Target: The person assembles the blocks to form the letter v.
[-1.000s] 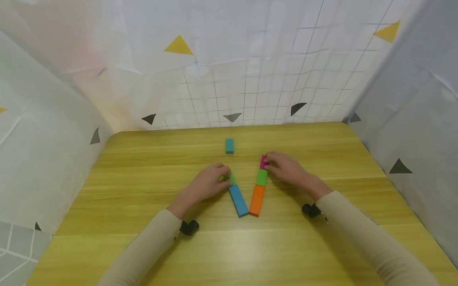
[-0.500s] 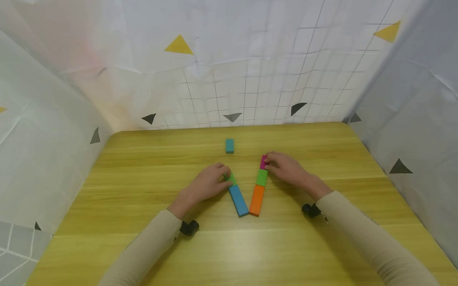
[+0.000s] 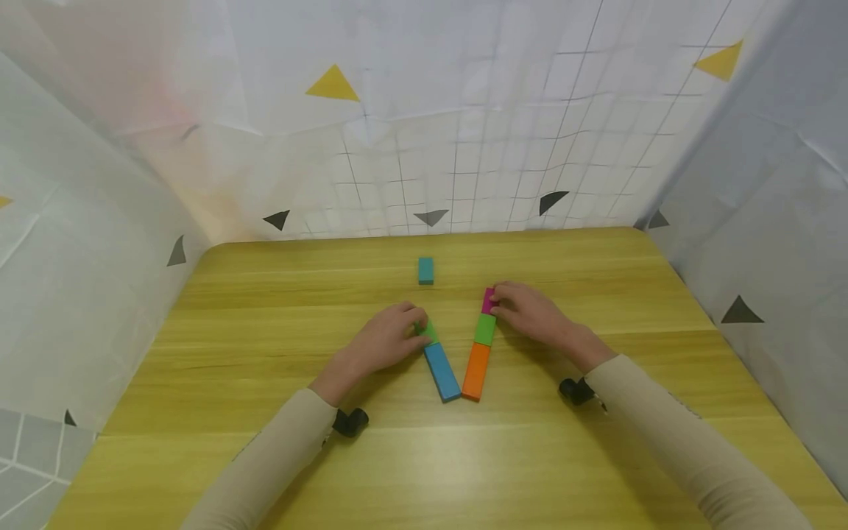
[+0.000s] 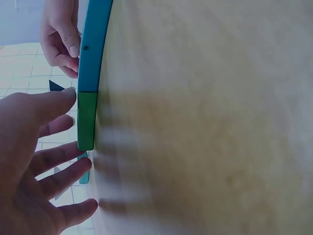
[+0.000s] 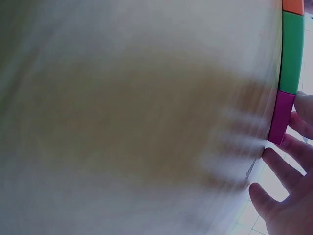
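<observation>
In the head view, two rows of blocks form a V on the table. The left row has a blue block (image 3: pixel 442 372) at the near end and a light green block (image 3: pixel 431 332) beyond it. My left hand (image 3: pixel 383 340) pinches that green block (image 4: pixel 87 122), thumb near the joint with the blue one and fingers about the far end. Orange (image 3: pixel 475 372), green (image 3: pixel 485 330) and magenta (image 3: pixel 487 300) blocks make up the right row, end to end. With thumb and fingertips, my right hand (image 3: pixel 532 315) holds the magenta block (image 5: pixel 280 117), partly covering it.
A teal block (image 3: pixel 426 271) lies alone farther back, between the two rows. The wooden table (image 3: pixel 424 464) meets a white patterned sheet (image 3: pixel 397 162) at its back edge, and similar sheets hang on both sides. Both wrists carry small black cameras (image 3: pixel 351 422).
</observation>
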`<action>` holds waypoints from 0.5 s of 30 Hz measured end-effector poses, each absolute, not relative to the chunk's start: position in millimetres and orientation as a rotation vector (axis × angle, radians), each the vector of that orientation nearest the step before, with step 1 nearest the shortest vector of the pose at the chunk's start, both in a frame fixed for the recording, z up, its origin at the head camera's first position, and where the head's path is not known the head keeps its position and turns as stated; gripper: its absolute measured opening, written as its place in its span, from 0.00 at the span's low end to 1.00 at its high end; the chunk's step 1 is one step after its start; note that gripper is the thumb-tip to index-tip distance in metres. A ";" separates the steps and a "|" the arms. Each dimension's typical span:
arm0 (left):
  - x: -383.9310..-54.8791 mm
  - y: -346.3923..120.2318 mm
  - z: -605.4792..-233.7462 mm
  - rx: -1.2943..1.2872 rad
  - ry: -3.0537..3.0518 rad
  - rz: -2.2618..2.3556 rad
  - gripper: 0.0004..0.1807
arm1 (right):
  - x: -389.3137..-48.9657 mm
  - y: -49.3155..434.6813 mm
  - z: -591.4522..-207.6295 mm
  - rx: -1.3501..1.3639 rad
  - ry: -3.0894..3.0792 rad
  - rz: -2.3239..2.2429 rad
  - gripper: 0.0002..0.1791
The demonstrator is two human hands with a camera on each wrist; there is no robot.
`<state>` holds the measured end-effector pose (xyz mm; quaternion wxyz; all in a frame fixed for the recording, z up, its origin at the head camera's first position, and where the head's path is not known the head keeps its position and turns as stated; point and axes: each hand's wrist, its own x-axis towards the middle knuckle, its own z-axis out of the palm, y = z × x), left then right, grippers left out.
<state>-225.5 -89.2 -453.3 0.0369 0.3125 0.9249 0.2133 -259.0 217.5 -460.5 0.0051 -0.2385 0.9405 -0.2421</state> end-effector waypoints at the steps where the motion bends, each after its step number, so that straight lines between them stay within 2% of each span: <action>1: -225.7 -89.2 -453.3 0.957 2.840 0.658 0.13 | -259.0 217.6 -460.5 -0.747 2.945 -0.760 0.07; 15: -229.0 -92.0 -452.6 0.966 2.854 0.697 0.12 | -259.9 218.0 -462.5 -0.748 2.951 -0.764 0.06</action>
